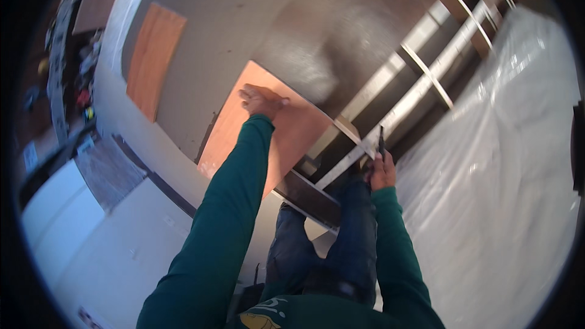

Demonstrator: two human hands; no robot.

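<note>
My left hand (263,100) lies with its fingers stretched out on an orange-brown wooden board (292,127). That board rests by the near end of a long wooden frame (416,92) with pale rails and crosspieces. Beside the frame, my right hand (382,172) is closed around a slim dark tool (382,140) that points away from me. Its exact kind is too blurred to tell. Dark, shadowed gaps show between the rails.
Clear plastic sheeting (487,164) covers a large area on the right. A second orange board (155,61) lies at the far left. A dark brown panel (347,24) stretches out beyond the frame. White panels (140,237) stand at the lower left, and my legs are close to the frame.
</note>
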